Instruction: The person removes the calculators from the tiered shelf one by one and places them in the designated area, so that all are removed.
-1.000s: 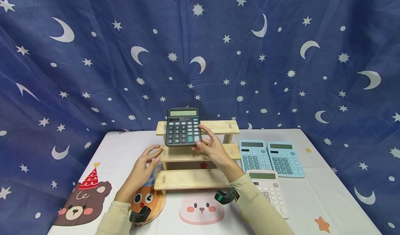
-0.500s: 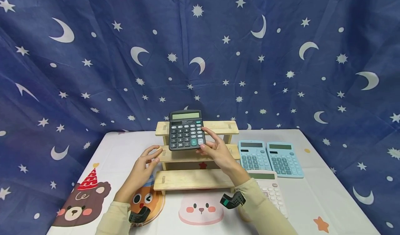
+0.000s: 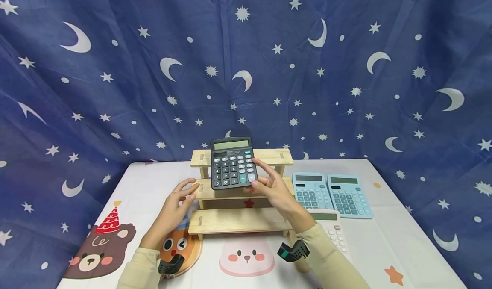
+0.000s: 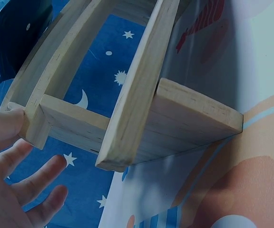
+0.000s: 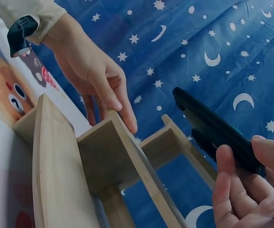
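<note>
My right hand (image 3: 274, 190) pinches a black calculator (image 3: 232, 164) by its lower right edge, thumb on its face. It is held tilted, display up, above the middle tier and in front of the top tier of a wooden three-tier stand (image 3: 240, 221). Seen edge-on in the right wrist view, the calculator (image 5: 218, 130) is clear of the wood. My left hand (image 3: 174, 207) touches the left end of the middle tier, its fingers loosely extended. The left wrist view shows fingers (image 4: 42, 180) spread beside the wooden tier (image 4: 42, 111).
Two light blue calculators (image 3: 312, 193) (image 3: 349, 196) lie side by side right of the stand. Nearer lies a white calculator (image 3: 334, 229), partly hidden by my right forearm. A starry blue curtain (image 3: 246, 66) hangs behind the table, whose white cloth (image 3: 388, 233) has cartoon prints.
My right hand has brought the black calculator slightly down and to the right, and it leans a little more. The left hand stays at the stand.
</note>
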The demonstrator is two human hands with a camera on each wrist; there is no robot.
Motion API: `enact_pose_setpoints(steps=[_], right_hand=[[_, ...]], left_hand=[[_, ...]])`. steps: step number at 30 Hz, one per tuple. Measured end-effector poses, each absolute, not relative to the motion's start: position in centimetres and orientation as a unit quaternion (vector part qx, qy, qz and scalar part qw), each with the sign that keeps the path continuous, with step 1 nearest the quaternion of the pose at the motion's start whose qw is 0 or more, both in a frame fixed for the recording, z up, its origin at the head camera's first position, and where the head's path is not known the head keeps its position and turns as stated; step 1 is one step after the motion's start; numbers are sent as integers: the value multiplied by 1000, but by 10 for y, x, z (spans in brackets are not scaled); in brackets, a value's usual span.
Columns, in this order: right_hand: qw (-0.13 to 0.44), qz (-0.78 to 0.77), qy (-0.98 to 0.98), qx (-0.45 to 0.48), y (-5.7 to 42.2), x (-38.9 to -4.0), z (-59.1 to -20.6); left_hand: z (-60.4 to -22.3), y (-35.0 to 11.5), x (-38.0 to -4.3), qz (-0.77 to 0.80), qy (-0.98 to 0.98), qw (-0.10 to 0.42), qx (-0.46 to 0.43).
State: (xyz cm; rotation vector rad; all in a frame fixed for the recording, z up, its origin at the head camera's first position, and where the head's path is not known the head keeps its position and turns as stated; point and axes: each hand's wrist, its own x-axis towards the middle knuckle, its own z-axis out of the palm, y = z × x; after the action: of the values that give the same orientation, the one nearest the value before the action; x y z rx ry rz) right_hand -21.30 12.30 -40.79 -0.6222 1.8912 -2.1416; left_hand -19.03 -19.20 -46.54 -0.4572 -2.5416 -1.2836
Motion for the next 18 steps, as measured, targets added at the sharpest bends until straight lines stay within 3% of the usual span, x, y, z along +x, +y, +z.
enact_pose_setpoints(steps=[18], right_hand=[[91, -721, 645, -238, 139, -192, -404]], left_hand=[[-464, -192, -190, -439, -875, 132, -157]])
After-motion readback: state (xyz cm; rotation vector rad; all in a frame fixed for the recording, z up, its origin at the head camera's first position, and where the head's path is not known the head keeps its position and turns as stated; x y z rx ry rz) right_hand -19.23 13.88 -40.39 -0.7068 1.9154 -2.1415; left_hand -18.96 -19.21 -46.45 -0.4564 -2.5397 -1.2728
